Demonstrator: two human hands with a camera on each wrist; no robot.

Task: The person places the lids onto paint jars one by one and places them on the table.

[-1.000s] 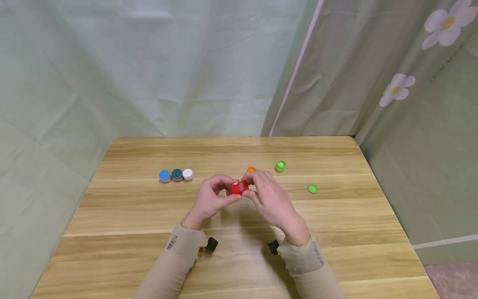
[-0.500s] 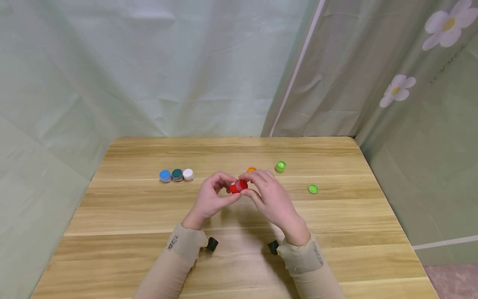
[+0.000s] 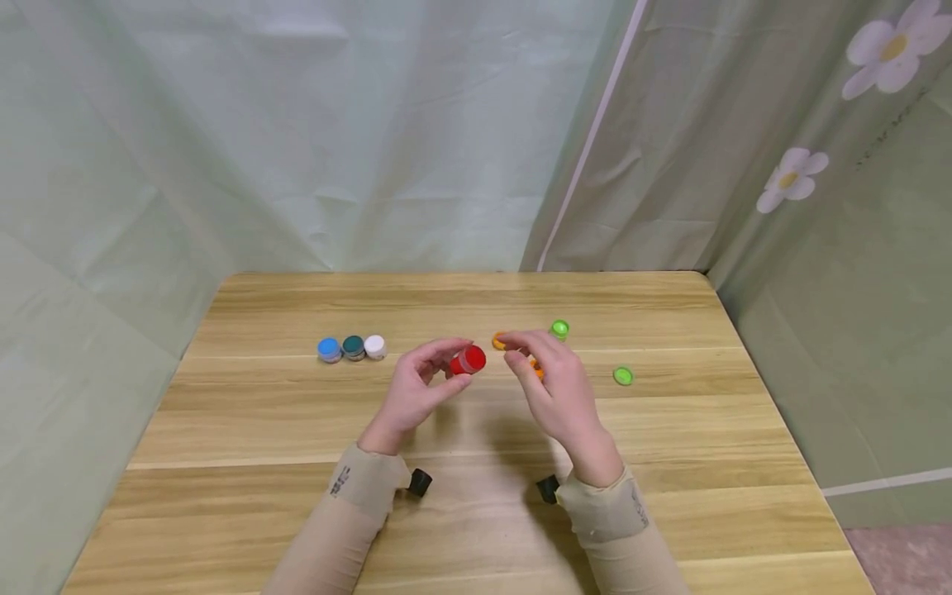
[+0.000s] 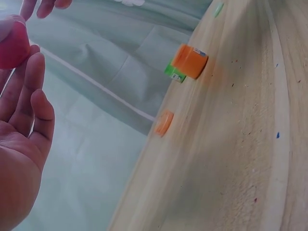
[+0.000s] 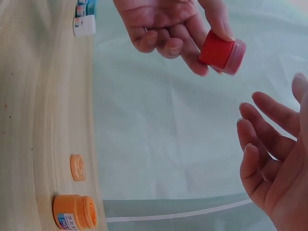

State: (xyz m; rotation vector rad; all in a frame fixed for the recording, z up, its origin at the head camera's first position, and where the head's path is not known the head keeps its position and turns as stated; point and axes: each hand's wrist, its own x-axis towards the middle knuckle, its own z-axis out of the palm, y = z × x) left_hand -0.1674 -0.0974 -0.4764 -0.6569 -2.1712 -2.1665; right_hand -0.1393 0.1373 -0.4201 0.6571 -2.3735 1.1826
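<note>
Nearest you are your two beige sleeves (image 3: 338,504), each with a small black piece at the cuff over the wood-grain surface (image 3: 479,537). Beyond them, your left hand (image 3: 416,387) grips the red jar (image 3: 468,360) between thumb and fingers, tilted and raised off the surface. Your right hand (image 3: 561,390) is just beside it, apart from the jar, its grip empty and its fingers loosely bent. Past those fingers, partly hidden from your head view, stands the orange jar (image 5: 74,212); the green lid (image 3: 623,376) lies off to your right. Farther out you have the blue, dark teal and white jars (image 3: 375,347) in a row on your left, the orange lid (image 3: 498,340), then the green jar (image 3: 559,329). A pale curtain (image 3: 387,149) hangs behind.
</note>
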